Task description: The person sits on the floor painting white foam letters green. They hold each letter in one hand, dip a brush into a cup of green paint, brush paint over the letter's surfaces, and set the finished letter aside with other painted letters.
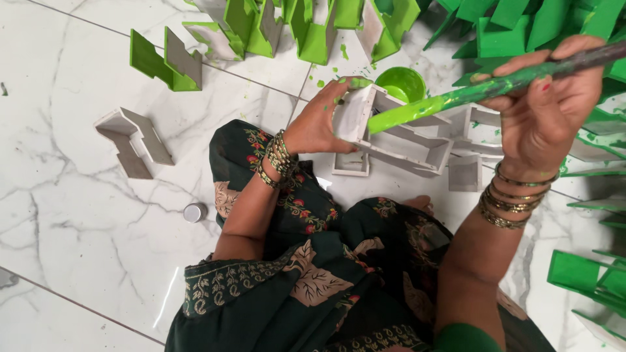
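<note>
My left hand (319, 120) grips one end of a white angular box-shaped piece (404, 146), held above my lap. My right hand (548, 104) is closed around the handle of a paint-covered brush (456, 98), whose green bristle end rests against the white piece near my left fingers. Green paint stains my left fingertips. A round pot of green paint (401, 83) stands just beyond the piece on the floor.
Several green-painted angular pieces (261, 29) stand along the top and right (587, 277). An unpainted white piece (134, 140) lies on the marble floor at left, more white ones (466, 173) beneath my hands. A small silver cap (194, 212) sits by my knee.
</note>
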{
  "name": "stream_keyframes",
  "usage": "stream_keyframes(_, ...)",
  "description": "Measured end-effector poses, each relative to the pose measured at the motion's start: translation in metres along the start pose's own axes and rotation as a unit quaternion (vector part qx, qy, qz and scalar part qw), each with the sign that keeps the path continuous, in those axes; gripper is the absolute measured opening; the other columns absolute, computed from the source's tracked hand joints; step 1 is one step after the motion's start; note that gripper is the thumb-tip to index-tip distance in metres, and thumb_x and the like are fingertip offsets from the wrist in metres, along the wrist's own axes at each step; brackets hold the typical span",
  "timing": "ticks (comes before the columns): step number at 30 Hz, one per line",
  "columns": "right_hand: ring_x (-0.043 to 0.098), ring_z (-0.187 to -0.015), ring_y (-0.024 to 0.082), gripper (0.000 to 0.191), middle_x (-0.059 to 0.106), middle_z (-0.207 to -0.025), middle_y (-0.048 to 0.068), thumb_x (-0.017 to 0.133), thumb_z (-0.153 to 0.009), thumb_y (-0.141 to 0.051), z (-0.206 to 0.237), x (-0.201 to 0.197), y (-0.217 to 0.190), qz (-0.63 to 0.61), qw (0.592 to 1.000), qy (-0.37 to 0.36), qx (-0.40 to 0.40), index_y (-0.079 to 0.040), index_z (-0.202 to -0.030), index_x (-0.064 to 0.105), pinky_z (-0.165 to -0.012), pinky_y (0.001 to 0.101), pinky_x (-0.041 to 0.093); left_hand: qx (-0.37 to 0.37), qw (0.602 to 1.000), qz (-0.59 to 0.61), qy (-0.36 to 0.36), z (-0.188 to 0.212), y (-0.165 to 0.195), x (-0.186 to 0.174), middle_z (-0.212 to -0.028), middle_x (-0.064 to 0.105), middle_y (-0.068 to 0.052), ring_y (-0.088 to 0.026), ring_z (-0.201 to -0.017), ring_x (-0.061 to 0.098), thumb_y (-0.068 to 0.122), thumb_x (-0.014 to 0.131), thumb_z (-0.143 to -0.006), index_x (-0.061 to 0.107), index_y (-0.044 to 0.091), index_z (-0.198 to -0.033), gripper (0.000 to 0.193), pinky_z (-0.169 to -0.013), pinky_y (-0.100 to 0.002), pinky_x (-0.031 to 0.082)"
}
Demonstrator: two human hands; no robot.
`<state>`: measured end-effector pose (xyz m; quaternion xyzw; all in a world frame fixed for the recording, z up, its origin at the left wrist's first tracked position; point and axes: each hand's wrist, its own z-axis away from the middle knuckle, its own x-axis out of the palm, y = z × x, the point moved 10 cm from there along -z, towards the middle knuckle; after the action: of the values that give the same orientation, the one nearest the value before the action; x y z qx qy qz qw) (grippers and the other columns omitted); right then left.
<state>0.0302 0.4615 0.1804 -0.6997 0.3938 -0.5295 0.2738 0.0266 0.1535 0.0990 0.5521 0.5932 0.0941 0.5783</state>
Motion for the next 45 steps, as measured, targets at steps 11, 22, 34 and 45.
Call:
stream_keyframes(11, 0.075, -0.093, 0.037, 0.035, 0.064, -0.108, 0.028, 0.066, -0.119, -0.012, 0.047, -0.011, -0.028, 0.098, 0.990, -0.021, -0.100, -0.005, -0.132, 0.035, -0.077, 0.0404, 0.067, -0.005, 0.999, -0.020, 0.028, -0.006, 0.026, -0.002, -0.154, 0.042, -0.028, -0.045, -0.145, 0.039, 0.037, 0.103, -0.058, 0.034, -0.007, -0.152, 0.124, -0.121, -0.047, 0.033)
stream_keyframes(22, 0.073, -0.088, 0.032, 0.031, 0.065, -0.110, 0.029, 0.065, -0.118, -0.010, 0.054, -0.005, -0.031, 0.139, 0.983, -0.032, -0.117, -0.006, -0.129, 0.036, -0.082, 0.0421, 0.068, -0.048, 0.999, -0.002, 0.021, -0.014, 0.031, 0.001, -0.149, 0.050, -0.024, -0.042, -0.142, 0.046, 0.035, 0.098, -0.059, 0.040, -0.001, -0.150, 0.114, -0.124, -0.047, 0.036)
stream_keyframes(34, 0.072, -0.089, 0.031, 0.034, 0.066, -0.108, 0.027, 0.069, -0.119, -0.011, 0.055, 0.014, -0.040, 0.155, 0.977, -0.016, -0.145, -0.007, -0.130, 0.037, -0.083, 0.0393, 0.068, -0.054, 0.998, -0.011, 0.013, -0.009, 0.032, 0.006, -0.154, 0.044, -0.027, -0.045, -0.148, 0.038, 0.035, 0.097, -0.060, 0.034, -0.004, -0.153, 0.119, -0.127, -0.048, 0.030)
stream_keyframes(45, 0.074, -0.089, 0.033, 0.038, 0.068, -0.110, 0.029, 0.070, -0.119, -0.015, 0.064, 0.019, -0.042, 0.214, 0.964, 0.014, -0.157, -0.003, -0.129, 0.036, -0.078, 0.0362, 0.067, -0.058, 0.998, -0.024, 0.004, -0.009, 0.046, 0.000, -0.152, 0.048, -0.024, -0.043, -0.146, 0.042, 0.034, 0.097, -0.057, 0.038, 0.002, -0.152, 0.117, -0.126, -0.050, 0.030)
